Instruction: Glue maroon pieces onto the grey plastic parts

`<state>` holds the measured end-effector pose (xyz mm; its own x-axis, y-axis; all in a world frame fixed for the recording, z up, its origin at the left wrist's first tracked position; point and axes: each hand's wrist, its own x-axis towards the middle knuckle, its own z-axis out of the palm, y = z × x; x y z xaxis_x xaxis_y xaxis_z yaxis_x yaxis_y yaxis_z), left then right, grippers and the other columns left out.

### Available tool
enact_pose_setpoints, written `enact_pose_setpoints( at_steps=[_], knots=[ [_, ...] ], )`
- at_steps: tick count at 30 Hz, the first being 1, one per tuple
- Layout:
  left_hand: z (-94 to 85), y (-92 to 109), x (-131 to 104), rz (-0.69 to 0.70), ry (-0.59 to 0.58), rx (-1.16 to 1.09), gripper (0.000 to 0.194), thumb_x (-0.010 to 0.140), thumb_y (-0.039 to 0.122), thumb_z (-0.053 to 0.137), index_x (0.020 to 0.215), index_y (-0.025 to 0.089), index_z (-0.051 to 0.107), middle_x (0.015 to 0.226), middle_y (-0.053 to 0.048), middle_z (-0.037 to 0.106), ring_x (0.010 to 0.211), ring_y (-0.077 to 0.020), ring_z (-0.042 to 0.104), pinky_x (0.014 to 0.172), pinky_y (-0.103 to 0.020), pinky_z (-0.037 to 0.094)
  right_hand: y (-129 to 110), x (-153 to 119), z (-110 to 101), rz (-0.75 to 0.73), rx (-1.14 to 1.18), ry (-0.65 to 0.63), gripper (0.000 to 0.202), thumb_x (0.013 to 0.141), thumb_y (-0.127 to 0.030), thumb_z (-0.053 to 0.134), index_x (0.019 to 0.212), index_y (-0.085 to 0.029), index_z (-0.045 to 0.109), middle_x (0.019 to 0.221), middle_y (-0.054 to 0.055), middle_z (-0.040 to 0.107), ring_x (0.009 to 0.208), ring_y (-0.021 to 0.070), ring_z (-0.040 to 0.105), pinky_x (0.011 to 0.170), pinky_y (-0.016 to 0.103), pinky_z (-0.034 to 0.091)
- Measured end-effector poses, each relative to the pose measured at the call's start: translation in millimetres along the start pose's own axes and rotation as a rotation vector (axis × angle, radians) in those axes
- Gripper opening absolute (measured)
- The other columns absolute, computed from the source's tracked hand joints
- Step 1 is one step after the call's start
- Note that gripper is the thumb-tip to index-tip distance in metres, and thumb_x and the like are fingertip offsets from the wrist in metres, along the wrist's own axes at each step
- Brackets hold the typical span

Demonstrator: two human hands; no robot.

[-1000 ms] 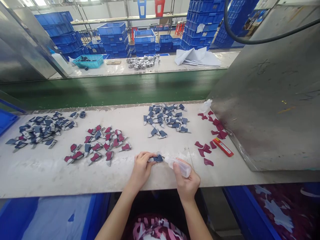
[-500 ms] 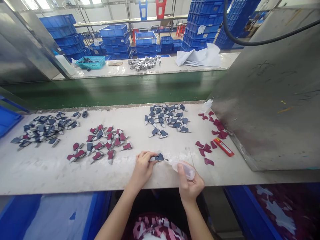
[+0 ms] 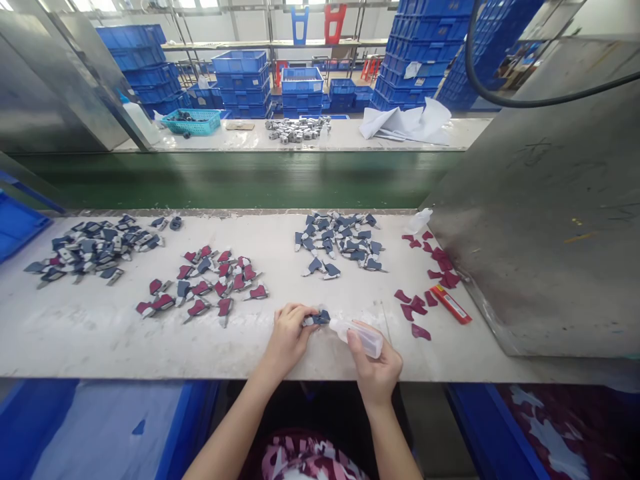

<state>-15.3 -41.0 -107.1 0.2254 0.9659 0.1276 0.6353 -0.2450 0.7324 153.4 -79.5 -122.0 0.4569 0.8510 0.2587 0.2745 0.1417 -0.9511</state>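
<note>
Between the fingertips of my left hand (image 3: 289, 339) is a small dark blue and grey part (image 3: 321, 318), held just over the bench. My right hand (image 3: 376, 370) is wrapped round a translucent squeeze bottle (image 3: 367, 339), tilted with its nozzle toward that part. The nozzle tip meets or nearly meets the part's right end; I cannot tell which. Beyond my hands lies a pile of blue and grey parts (image 3: 343, 240). Left of them are parts with dark red faces (image 3: 220, 280), and farther left another blue and grey pile (image 3: 95, 248). Loose dark red pieces (image 3: 417, 305) lie to the right.
A red and orange packet (image 3: 451, 305) lies near the metal panel (image 3: 560, 220) on the right. Behind the bench (image 3: 125, 347) runs a green conveyor belt (image 3: 240, 180). Blue bins (image 3: 187, 427) stand below the front edge. A black cable (image 3: 540, 103) hangs at upper right.
My right hand has brought the squeeze bottle left, so its nozzle is closer to the held part. My left hand keeps its grip. The whole view has shifted slightly.
</note>
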Motion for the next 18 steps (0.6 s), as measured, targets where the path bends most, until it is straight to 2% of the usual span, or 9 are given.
enact_pose_setpoints(
  at_steps=[12,18],
  knots=[
    [-0.4,1.1,0.3,0.002,0.002,0.004,0.017,0.09,0.014,0.059,0.103,0.022,0.065,0.103,-0.005,0.076,0.102,-0.0255,0.065,0.091,-0.043,0.043,-3.1,3.2,0.7,0.012,0.004,-0.084,0.031,0.078,-0.044,0.074,0.087,-0.015,0.077,0.079,0.009,0.077,0.068,0.0249,0.074,0.06,0.032,0.061],
    [-0.2,-0.5,-0.1,0.0,-0.007,0.001,0.018,0.091,0.015,0.056,0.104,0.023,0.066,0.104,-0.006,0.076,0.104,-0.0259,0.064,0.092,-0.044,0.043,-8.0,3.1,-0.2,0.088,0.076,-0.022,0.029,0.077,-0.044,0.074,0.077,-0.015,0.076,0.069,0.006,0.075,0.062,0.0242,0.072,0.054,0.031,0.059]
  ],
)
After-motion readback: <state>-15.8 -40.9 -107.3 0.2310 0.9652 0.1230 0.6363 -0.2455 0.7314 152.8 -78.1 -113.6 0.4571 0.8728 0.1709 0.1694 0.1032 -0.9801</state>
